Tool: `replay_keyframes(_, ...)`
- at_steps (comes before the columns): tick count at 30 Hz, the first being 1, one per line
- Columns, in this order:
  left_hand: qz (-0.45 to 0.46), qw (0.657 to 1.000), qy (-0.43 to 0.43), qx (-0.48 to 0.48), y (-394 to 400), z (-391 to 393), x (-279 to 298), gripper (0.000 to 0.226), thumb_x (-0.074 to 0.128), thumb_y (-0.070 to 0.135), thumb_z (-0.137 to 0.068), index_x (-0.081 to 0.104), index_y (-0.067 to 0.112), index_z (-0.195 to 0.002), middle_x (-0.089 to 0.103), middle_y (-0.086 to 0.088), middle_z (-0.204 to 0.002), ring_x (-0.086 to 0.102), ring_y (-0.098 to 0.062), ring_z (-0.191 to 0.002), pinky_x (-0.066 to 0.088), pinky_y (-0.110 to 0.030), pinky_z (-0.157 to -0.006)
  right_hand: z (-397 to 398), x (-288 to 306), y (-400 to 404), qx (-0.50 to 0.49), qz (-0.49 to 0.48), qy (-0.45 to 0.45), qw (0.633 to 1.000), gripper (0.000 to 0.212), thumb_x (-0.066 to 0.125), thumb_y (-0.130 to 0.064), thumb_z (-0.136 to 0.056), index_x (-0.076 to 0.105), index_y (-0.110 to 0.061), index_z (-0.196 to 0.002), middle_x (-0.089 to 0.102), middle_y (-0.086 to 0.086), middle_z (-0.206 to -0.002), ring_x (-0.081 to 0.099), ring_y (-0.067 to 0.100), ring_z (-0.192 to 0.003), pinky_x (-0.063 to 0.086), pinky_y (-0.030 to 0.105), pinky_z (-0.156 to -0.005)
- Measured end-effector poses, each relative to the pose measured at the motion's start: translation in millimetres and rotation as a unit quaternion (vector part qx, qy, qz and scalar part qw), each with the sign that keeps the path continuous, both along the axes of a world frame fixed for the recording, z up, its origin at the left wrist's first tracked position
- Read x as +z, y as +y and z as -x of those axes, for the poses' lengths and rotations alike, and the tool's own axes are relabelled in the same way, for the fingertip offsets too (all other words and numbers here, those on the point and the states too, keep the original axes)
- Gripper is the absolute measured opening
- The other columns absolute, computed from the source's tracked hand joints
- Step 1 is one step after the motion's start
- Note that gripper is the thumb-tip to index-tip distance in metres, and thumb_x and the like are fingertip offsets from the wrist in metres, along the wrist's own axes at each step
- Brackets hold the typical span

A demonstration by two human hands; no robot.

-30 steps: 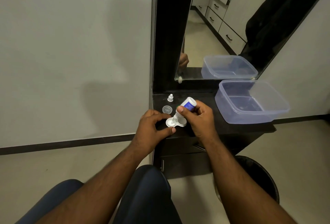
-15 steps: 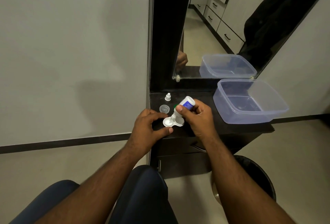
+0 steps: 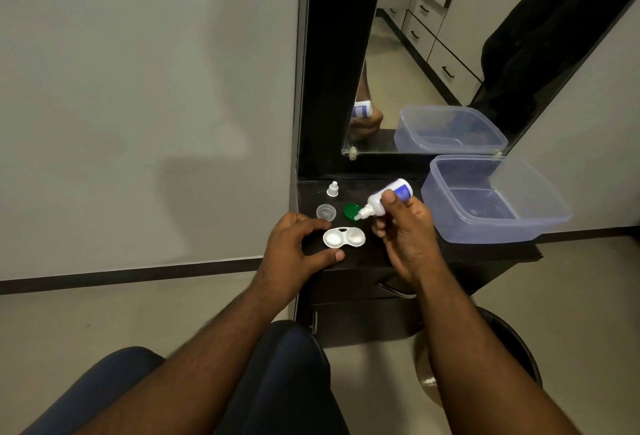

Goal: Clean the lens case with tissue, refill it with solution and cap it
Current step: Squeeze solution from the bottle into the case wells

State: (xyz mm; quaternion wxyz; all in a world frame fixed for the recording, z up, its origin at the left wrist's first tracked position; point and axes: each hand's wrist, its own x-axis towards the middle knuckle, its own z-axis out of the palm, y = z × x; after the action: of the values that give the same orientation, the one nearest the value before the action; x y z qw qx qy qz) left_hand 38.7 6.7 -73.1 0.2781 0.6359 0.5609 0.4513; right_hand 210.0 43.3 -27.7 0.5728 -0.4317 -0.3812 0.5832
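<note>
The white lens case lies flat on the dark dresser top with both wells uncovered and facing up. The left hand rests beside it, curled half open like a loose C: the forefinger arches over the case's left end and the thumb lies along the near edge, close to the case, though whether either actually touches it is hard to tell from this angle. The right hand is closed around a small white solution bottle with a blue label, thumb pressed on its side, the bottle tilted with its nozzle pointing down and left, above the green cap. A clear cap and the small white bottle cap sit behind the case. An open translucent plastic box stands to the right on the dresser.
</note>
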Motion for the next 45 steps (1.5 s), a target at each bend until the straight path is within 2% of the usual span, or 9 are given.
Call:
replay_keyframes(3,-0.008,1.000,0.005,-0.001,0,0,-1,0.044,0.086,0.025,-0.064,0.071,0.020,-0.105,0.053,0.002,-0.095,0.050,-0.001,-0.090,0.035,-0.003,-0.072,5,1,-5,-0.003,-0.028,-0.082,0.996,0.020,0.074,-0.027,-0.075,0.063,-0.011,-0.076,0.062,0.001,-0.060,0.044,0.009,-0.049,0.037,0.021,-0.047)
replay_keyframes(5,-0.008,1.000,0.006,0.002,1,0,-1,0.044,0.086,0.028,-0.065,0.070,0.021,-0.105,0.054,0.001,-0.096,0.050,-0.002,-0.092,0.036,-0.004,-0.073,9,2,-8,0.002,-0.046,-0.127,0.991,0.014,0.070,-0.019,-0.079,0.062,-0.008,-0.078,0.062,-0.002,-0.059,0.052,0.003,-0.048,0.042,0.018,-0.048)
replay_keyframes(9,-0.005,1.000,0.007,0.005,-1,0,-3,0.047,0.085,0.031,-0.066,0.069,0.021,-0.109,0.054,0.002,-0.099,0.049,-0.001,-0.095,0.037,-0.004,-0.075,13,2,-8,0.013,-0.071,-0.169,0.983,0.012,0.069,-0.011,-0.081,0.059,-0.005,-0.084,0.062,0.003,-0.070,0.059,-0.001,-0.056,0.047,0.013,-0.053)
replay_keyframes(15,-0.007,1.000,0.004,0.009,-1,0,-3,0.047,0.085,0.030,-0.066,0.070,0.019,-0.109,0.055,0.000,-0.099,0.049,-0.001,-0.095,0.037,-0.003,-0.073,11,-3,-6,0.021,-0.069,-0.176,0.982,0.019,0.072,-0.013,-0.078,0.061,-0.001,-0.088,0.066,0.008,-0.077,0.065,0.008,-0.068,0.053,0.018,-0.062)
replay_keyframes(23,-0.017,1.000,0.016,0.017,-1,0,-3,0.044,0.084,0.030,-0.066,0.071,0.020,-0.107,0.054,0.004,-0.096,0.050,0.001,-0.093,0.033,0.000,-0.072,11,-5,-4,0.023,-0.067,-0.182,0.981,0.016,0.074,-0.015,-0.076,0.062,-0.008,-0.084,0.065,0.004,-0.075,0.064,0.007,-0.068,0.051,0.017,-0.061)
replay_keyframes(28,-0.016,1.000,0.011,0.017,0,0,-4,0.043,0.085,0.028,-0.066,0.071,0.021,-0.106,0.054,0.003,-0.096,0.049,0.002,-0.092,0.034,0.000,-0.071,10,-8,-2,0.032,-0.068,-0.188,0.979,0.018,0.076,-0.018,-0.075,0.062,-0.009,-0.082,0.063,0.004,-0.073,0.061,0.015,-0.072,0.052,0.023,-0.065)
replay_keyframes(35,-0.015,1.000,0.008,0.017,0,0,-4,0.043,0.085,0.030,-0.066,0.070,0.023,-0.106,0.054,0.005,-0.096,0.048,0.006,-0.091,0.033,0.001,-0.070,9,-7,-3,0.027,-0.068,-0.191,0.979,0.021,0.075,-0.018,-0.075,0.062,-0.005,-0.086,0.065,0.006,-0.076,0.063,0.015,-0.072,0.053,0.021,-0.064)
replay_keyframes(41,-0.013,1.000,0.014,0.017,1,0,-5,0.043,0.084,0.030,-0.066,0.070,0.024,-0.106,0.053,0.007,-0.095,0.049,0.003,-0.091,0.034,0.000,-0.070,9,-7,-2,0.025,-0.067,-0.168,0.983,0.020,0.075,-0.013,-0.076,0.063,-0.003,-0.087,0.067,0.008,-0.077,0.065,0.015,-0.072,0.054,0.023,-0.065)
replay_keyframes(45,-0.009,1.000,0.010,0.017,0,0,-5,0.042,0.084,0.030,-0.067,0.070,0.024,-0.106,0.054,0.005,-0.097,0.049,0.001,-0.092,0.035,-0.001,-0.070,8,-4,-4,0.019,-0.052,-0.133,0.990,0.011,0.073,-0.010,-0.077,0.064,-0.008,-0.083,0.068,0.006,-0.075,0.067,0.013,-0.070,0.053,0.021,-0.062)
